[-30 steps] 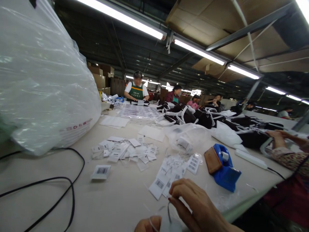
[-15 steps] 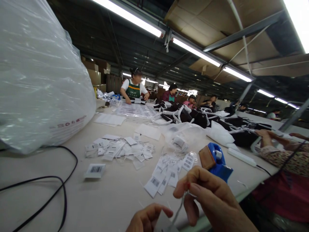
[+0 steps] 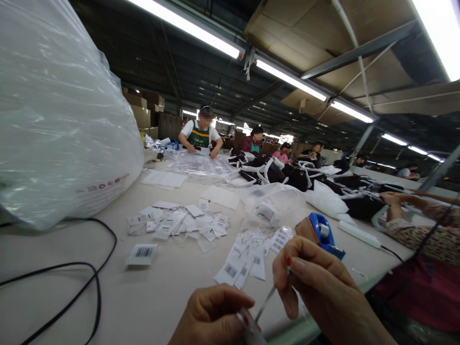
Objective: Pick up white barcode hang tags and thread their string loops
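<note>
At the bottom of the view, my left hand (image 3: 212, 316) pinches a white hang tag (image 3: 252, 331), partly cut off by the lower edge. A thin pale string (image 3: 266, 303) runs taut from the tag up to my right hand (image 3: 316, 282), whose thumb and forefinger are closed on its end. Just beyond my hands lies a bunch of strung barcode tags (image 3: 230, 270). Farther left is a heap of loose tags (image 3: 172, 224), with one single barcode tag (image 3: 142, 254) in front of it.
A blue tape dispenser (image 3: 323, 235) stands beyond my right hand. The large plastic-wrapped bundle (image 3: 68, 120) fills the left, near a black cable (image 3: 97, 278). Black-and-white goods (image 3: 287, 172) are piled at the back. One co-worker (image 3: 199, 136) works across the table; another's sleeve (image 3: 420, 230) is at right.
My left hand has come up and further into view with the tag. My right hand has shifted slightly up and right, and the string between them is straighter.
</note>
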### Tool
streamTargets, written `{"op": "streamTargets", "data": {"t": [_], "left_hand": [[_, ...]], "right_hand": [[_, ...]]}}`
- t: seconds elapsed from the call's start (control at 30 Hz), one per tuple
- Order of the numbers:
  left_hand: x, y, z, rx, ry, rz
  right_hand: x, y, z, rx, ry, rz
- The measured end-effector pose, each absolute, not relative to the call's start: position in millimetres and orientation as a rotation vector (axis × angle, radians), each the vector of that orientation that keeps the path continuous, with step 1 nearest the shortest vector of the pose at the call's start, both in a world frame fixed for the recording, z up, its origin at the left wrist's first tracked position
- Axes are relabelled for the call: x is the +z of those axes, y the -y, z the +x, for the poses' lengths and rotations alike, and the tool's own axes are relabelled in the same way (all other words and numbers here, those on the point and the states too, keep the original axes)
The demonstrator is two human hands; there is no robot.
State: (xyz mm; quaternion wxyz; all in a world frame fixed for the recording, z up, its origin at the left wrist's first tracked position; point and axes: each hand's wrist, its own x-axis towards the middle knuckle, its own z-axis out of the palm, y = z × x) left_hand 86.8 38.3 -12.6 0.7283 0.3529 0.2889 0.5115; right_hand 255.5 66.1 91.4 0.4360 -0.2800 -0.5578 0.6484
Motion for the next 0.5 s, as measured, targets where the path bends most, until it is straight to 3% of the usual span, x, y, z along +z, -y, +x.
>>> {"op": "streamTargets", "data": {"t": [0.37, 0.5], "left_hand": [[17, -41, 62, 1.227, -0.575, 1.338], [14, -46, 53, 1.204, -0.469, 1.27]], "right_hand": [[88, -66, 256, 1.649, 1.416, -0.68], [87, -66, 255, 1.625, 1.415, -0.703]]}}
